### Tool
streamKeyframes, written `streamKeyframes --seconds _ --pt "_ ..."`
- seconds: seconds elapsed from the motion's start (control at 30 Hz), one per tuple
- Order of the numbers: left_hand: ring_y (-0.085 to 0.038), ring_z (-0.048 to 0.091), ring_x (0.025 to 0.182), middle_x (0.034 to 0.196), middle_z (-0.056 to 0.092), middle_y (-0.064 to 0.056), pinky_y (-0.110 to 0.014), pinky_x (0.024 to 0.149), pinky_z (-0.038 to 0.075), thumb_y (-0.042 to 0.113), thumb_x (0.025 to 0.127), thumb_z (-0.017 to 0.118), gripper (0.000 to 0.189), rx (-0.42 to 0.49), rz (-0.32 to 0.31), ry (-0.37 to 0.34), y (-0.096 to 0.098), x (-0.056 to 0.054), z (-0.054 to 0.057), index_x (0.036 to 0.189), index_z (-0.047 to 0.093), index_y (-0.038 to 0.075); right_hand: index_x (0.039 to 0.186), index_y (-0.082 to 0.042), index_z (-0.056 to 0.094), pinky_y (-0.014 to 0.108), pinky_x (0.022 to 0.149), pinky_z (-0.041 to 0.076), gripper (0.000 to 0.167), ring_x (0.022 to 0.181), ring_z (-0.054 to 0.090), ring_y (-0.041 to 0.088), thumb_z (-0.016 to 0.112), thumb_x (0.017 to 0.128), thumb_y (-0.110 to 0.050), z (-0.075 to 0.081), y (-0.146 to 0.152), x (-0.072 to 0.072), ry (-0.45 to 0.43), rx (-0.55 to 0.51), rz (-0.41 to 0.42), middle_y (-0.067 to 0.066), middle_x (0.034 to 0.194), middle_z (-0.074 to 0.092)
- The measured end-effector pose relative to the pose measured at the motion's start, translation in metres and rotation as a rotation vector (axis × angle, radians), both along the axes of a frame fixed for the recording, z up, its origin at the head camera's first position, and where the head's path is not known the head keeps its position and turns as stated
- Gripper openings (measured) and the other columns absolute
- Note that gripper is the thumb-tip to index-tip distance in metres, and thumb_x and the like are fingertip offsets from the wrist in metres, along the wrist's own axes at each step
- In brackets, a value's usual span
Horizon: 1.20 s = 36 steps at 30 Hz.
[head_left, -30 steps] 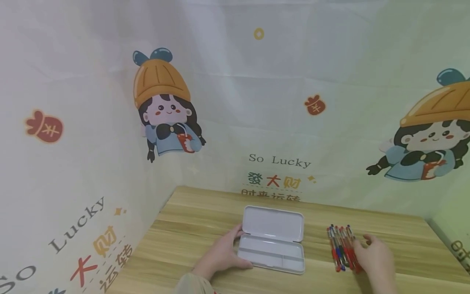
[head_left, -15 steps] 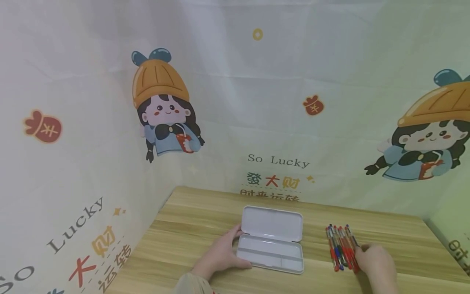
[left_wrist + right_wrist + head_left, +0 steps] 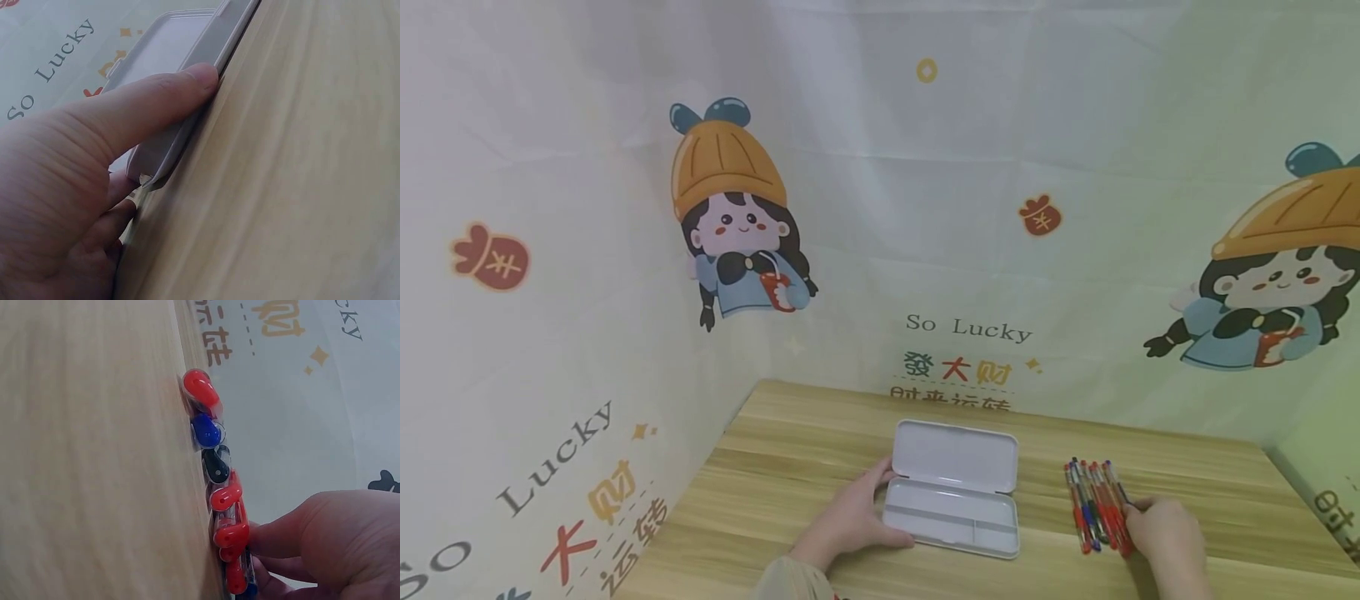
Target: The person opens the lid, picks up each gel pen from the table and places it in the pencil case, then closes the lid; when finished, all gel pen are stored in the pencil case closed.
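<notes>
An open white pencil case point(image 3: 951, 521) lies on the wooden table, its lid point(image 3: 957, 457) tipped back. Dividers split its tray into compartments. My left hand point(image 3: 853, 517) holds the case by its left end; in the left wrist view the thumb point(image 3: 169, 94) lies along the front wall and the other fingers are partly hidden behind. To the right of the case, several gel pens point(image 3: 1093, 504) with red, blue and black caps lie side by side. At the right edge of this row my right hand point(image 3: 1168, 537) pinches a pen with a blue end point(image 3: 252, 590), its fingertips partly hidden.
The wooden table point(image 3: 820, 425) reaches back to a printed cloth backdrop point(image 3: 850, 208), which also hangs along the left side. A strip of bare wood separates the case from the pens.
My right hand's fingers have closed in on the rightmost pen, after standing more spread beside the row. The left hand and the case stay where they were.
</notes>
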State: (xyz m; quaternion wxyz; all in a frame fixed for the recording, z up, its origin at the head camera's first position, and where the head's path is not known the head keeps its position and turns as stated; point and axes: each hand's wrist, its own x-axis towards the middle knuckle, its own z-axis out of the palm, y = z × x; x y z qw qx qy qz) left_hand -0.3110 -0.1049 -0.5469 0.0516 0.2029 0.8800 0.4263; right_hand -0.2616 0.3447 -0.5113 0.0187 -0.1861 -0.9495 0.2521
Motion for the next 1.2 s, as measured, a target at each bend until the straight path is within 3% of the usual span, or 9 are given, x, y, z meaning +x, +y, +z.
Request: streamKeyframes --seconds 0.27,0.47,0.7,0.93,1.1,1.2 --pt "-0.042 0.048 0.158 0.162 0.062 -0.008 -0.069 0.133 0.034 0.045 0.066 0.104 0.136 0.006 0.002 -0.003 0.0 0.0 0.001 0.173 0.03 0.007 0.12 0.009 0.076 0.063 0.085 0.06 0.036 0.112 0.067 0.063 0.064 0.1 -0.02 0.0 0.0 -0.001 0.024 -0.034 -0.025 0.038 0.125 0.072" --pt "-0.043 0.048 0.158 0.163 0.062 -0.008 -0.07 0.132 0.034 0.045 0.066 0.105 0.136 -0.001 0.005 0.0 0.0 0.0 0.0 0.173 0.03 0.008 0.12 0.007 0.077 0.06 0.087 0.06 0.037 0.113 0.068 0.06 0.062 0.101 -0.02 0.004 -0.006 -0.005 0.073 0.007 -0.031 0.035 0.124 0.075" --pt "-0.043 0.049 0.157 0.162 0.062 -0.008 -0.069 0.132 0.035 0.045 0.066 0.105 0.135 -0.009 0.003 0.009 0.0 -0.001 0.0 0.173 0.031 0.009 0.127 0.006 0.074 0.036 0.063 0.051 0.039 0.092 0.074 0.039 0.063 0.104 -0.023 0.016 -0.025 -0.008 0.147 -0.03 0.019 0.029 0.114 0.079" --pt "-0.042 0.05 0.156 0.162 0.063 -0.007 -0.069 0.132 0.036 0.045 0.065 0.105 0.135 -0.012 0.007 0.012 0.0 -0.001 -0.001 0.173 0.032 0.009 0.126 0.005 0.075 0.03 0.052 0.048 0.034 0.07 0.071 0.024 0.065 0.105 -0.019 0.024 -0.054 -0.008 0.273 -0.024 0.124 0.025 0.109 0.082" --pt "-0.043 0.049 0.157 0.162 0.063 -0.007 -0.069 0.132 0.036 0.046 0.066 0.104 0.135 -0.022 0.012 0.007 0.0 0.0 0.0 0.173 0.031 0.01 0.127 0.004 0.076 0.026 0.041 0.041 0.032 0.048 0.054 0.015 0.067 0.106 -0.019 0.028 -0.069 -0.005 0.304 -0.081 0.164 0.013 0.081 0.079" --pt "-0.042 0.049 0.157 0.162 0.063 -0.006 -0.07 0.132 0.036 0.046 0.066 0.104 0.134 -0.019 0.012 -0.003 0.0 -0.001 0.0 0.173 0.031 0.01 0.127 0.002 0.077 0.029 0.036 0.045 0.03 0.04 0.054 0.014 0.069 0.106 -0.018 0.029 -0.078 -0.005 0.33 -0.103 0.19 0.009 0.072 0.074"
